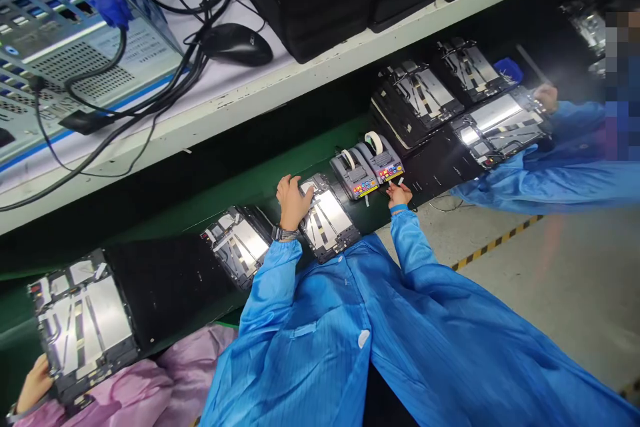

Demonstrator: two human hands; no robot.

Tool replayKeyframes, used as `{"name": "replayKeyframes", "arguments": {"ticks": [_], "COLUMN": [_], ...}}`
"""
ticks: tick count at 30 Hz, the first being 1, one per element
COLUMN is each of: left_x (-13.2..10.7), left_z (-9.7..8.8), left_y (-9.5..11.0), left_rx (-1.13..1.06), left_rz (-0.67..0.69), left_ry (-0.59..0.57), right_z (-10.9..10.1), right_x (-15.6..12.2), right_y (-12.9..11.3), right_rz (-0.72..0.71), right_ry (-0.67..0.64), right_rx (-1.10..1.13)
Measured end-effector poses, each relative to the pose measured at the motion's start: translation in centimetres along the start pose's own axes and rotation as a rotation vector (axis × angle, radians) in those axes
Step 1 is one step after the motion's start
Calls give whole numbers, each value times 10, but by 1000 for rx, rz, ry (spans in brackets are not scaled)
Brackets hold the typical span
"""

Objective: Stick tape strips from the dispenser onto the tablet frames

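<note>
An opened tablet chassis (330, 220) with silver shielding lies on the green conveyor belt (250, 183) in front of me. My left hand (293, 200), with a watch on its wrist, is curled over the chassis's upper left corner and holds it. My right hand (399, 195) is closed in a pinch on a small pale strip of tape, just below two grey tape dispensers (367, 163) that stand side by side on the belt. Both my sleeves are blue.
Another open tablet (240, 243) lies to the left. A co-worker in pink (125, 387) holds one (83, 323); a co-worker in blue (560, 167) handles another (500, 127). More tablets (420, 97) sit behind. The white shelf (260, 90) carries a computer (60, 33), mouse (235, 43) and cables.
</note>
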State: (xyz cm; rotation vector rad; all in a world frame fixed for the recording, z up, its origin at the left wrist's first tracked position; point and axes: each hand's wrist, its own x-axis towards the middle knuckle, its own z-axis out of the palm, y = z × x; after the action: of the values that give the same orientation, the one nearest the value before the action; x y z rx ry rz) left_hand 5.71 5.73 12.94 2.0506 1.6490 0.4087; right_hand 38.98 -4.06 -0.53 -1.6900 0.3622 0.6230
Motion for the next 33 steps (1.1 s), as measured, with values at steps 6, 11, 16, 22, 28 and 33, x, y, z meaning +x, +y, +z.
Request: {"name": "replayKeyframes", "arguments": {"ticks": [6, 11, 16, 22, 28, 33], "left_x": [9, 10, 14, 26, 40, 48], "left_z": [4, 24, 33, 12, 1, -2], "left_y": [8, 40, 42, 23, 14, 9], "left_rx": [-21, 49, 86, 150, 104, 29], "left_rz": [16, 2, -61, -59, -79, -125], "left_ry": [-62, 17, -64, -245, -368, -417], "right_z": [-3, -25, -5, 67, 101, 103], "right_x": [-13, -52, -119, -169, -169, -168], "right_y": [4, -1, -36, -60, -68, -75], "right_rz": [-122, -509, -714, -1028, -1177, -1215], "right_ry": [100, -16, -365, -964, -1241, -1262], "right_rx": [-27, -132, -371, -692, -999, -1078]}}
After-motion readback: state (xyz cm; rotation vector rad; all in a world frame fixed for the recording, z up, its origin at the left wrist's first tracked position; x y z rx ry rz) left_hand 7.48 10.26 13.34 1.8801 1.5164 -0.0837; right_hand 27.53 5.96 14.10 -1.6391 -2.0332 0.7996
